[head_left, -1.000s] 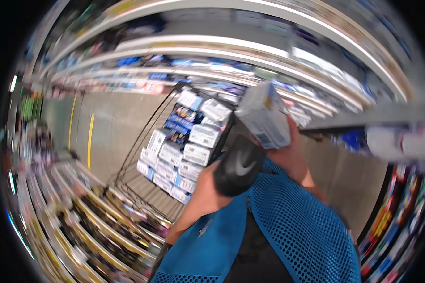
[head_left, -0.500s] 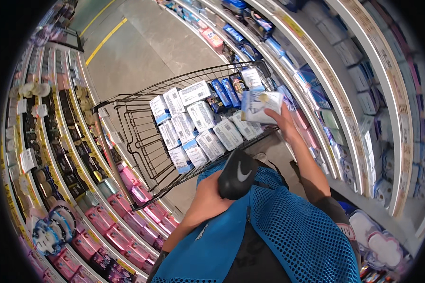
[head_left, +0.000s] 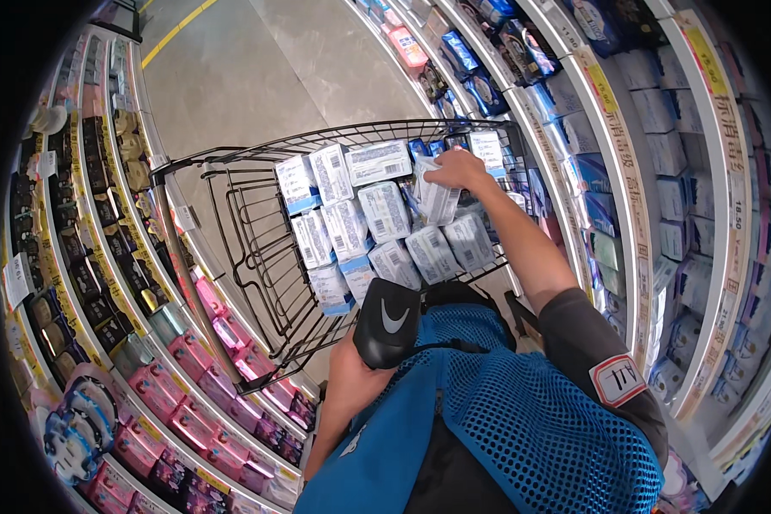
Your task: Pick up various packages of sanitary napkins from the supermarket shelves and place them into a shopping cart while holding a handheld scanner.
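My right hand (head_left: pixel 458 169) reaches over the far right part of a black wire shopping cart (head_left: pixel 261 257), closed on a white packet (head_left: pixel 438 202) tilted among the other goods. White packs with blue edges and barcodes, such as one white pack (head_left: pixel 383 211), lie in rows around it. Low and near me, my left hand (head_left: pixel 355 370) is wrapped round a black rounded object (head_left: pixel 387 324) with a pale curved mark; its underside is hidden. Dark blue packets (head_left: pixel 419 149) are partly covered beyond my right hand.
Shelves of white and blue packs (head_left: pixel 660 111) rise close on the right. On the left, shelves hold pink boxes (head_left: pixel 157 390) and dark items. Blue headbands or similar loops (head_left: pixel 79 428) hang at lower left. Grey floor (head_left: pixel 231 86) with a yellow line lies beyond the cart.
My right hand has carried the white packet from the cart's right edge leftward, down among the packs. The black object in my left hand has shifted slightly left and nearer me.
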Tool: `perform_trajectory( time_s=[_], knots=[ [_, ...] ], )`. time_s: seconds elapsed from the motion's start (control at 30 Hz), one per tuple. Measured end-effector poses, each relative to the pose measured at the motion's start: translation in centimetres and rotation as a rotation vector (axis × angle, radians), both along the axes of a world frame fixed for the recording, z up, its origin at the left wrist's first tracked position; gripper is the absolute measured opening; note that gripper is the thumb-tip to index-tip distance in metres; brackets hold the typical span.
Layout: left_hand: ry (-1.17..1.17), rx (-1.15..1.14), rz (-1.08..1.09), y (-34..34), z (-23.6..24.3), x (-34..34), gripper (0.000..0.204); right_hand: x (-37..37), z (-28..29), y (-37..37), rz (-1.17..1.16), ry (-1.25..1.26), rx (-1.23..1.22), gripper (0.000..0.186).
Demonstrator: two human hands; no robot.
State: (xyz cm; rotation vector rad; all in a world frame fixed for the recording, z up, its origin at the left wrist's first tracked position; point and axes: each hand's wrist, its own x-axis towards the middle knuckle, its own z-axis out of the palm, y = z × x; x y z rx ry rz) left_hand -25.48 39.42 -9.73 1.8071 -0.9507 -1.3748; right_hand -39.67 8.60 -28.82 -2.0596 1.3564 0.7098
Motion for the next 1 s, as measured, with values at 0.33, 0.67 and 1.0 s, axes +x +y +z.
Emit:
perform_trajectory(
  time_s=[0.33, 0.67, 1.0],
  knots=[
    [-0.028, 0.013, -0.007, -0.9, -1.1, 1.7, 0.033, 1.4, -2.4, 3.3, -0.048, -0.135, 0.036, 0.091],
    [0.071, 0.004, -0.027, -2.5, -1.5, 0.7, 0.027, -4.4, -4.8, 6.6, -0.555, -0.588, 0.029, 0.070],
    [0.082, 0.007, -0.301, -6.5, -0.4, -7.2, 0.027, -19.6, 5.7, 17.3, -0.739, -0.991, -0.208, 0.031]
  ],
)
